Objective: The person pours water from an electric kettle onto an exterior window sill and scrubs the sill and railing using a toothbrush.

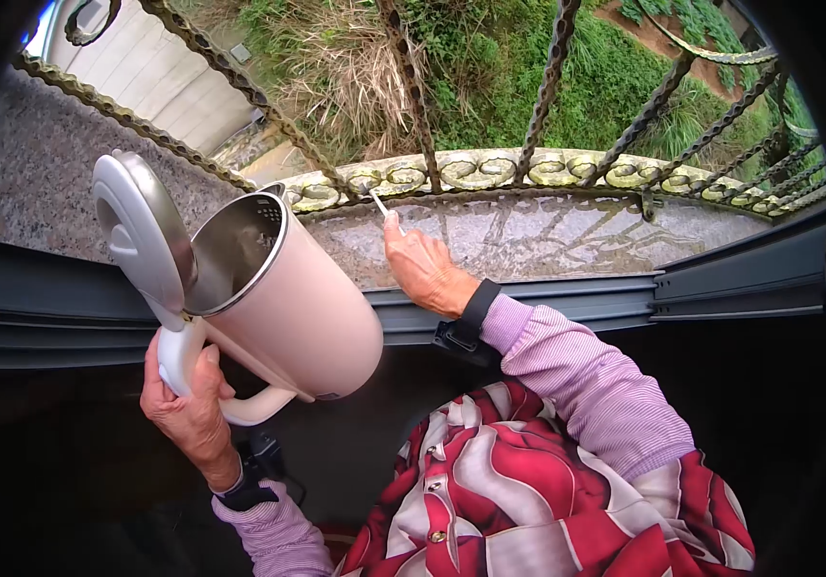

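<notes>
My left hand (192, 415) is closed around the white handle of a pale pink electric kettle (305, 303). The kettle leans with its spout towards the window railing, and its white lid (139, 231) stands flipped up. Its metal inside shows; I cannot tell how much liquid it holds. My right hand (425, 271) reaches over the window frame, fingers closed on a thin white stick (380, 205). The stick's far tip is at the lower scrollwork band (403, 176) of the railing; whether it touches is unclear. Most of the stick is hidden in my hand.
Twisted metal bars (548, 82) of the railing rise beyond a stone ledge (528, 236), which looks wet on the right. A dark grey window track (548, 300) runs below the ledge. Grass and shrubs (480, 77) lie far down outside, beside a pale paved surface (158, 82).
</notes>
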`<state>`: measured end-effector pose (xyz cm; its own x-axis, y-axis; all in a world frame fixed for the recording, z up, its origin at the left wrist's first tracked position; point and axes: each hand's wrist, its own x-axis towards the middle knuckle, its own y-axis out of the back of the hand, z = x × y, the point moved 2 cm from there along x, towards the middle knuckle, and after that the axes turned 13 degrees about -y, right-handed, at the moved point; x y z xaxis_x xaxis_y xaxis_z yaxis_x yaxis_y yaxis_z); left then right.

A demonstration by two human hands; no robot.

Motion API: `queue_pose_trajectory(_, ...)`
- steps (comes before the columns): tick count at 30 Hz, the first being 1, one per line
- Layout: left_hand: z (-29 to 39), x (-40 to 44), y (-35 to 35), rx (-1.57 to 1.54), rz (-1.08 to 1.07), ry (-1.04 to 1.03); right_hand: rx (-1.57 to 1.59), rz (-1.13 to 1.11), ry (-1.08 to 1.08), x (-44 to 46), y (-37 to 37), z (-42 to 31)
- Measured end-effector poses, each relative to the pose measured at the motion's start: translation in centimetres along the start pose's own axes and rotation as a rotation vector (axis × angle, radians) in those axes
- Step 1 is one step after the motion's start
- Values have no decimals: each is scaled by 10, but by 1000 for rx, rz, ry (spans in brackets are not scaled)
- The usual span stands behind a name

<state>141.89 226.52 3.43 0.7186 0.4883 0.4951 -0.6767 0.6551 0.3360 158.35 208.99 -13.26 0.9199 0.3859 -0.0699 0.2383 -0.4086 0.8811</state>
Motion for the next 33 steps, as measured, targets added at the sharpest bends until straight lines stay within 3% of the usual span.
queue_pose_trajectory(4,1,1,0,-13,-19,-9,619,-1,5,10,4,-23)
queue_pose_trajectory(5,2,1,0,-15,-21,-8,700,103,-37,12,3,-25)
queue_pose_trajectory(8,3,1,-2,-19,-19,-5,797,100,-82,-1,-3,-23)
queue_pose_trajectory(12,0,0,0,9,-25,-30,495,-26,7,-2,-16,-4)
queue_pose_trajectory(13,-1,0,-1,17,-33,-49,296,54,-27,-6,-13,-3)
queue_pose_trajectory(16,0,1,-1,-9,-16,-20,415,-19,-3,-5,-10,-6)
queue_pose_trajectory(19,4,1,-1,-26,-18,12,716,162,27,16,-15,-20)
queue_pose_trajectory(22,6,1,-2,-28,-21,15,1778,-473,-521,-2,24,-29)
queue_pose_trajectory(23,5,2,-3,-23,-19,9,1959,-494,-620,-8,34,-32)
queue_pose_trajectory(26,2,0,-2,-6,-8,11,2407,-676,-592,-2,22,-15)
queue_pose_trajectory(30,4,1,-2,-12,5,37,2545,-703,-665,-1,24,-23)
queue_pose_trajectory(33,4,1,0,-14,3,59,2162,-623,-587,1,18,-26)
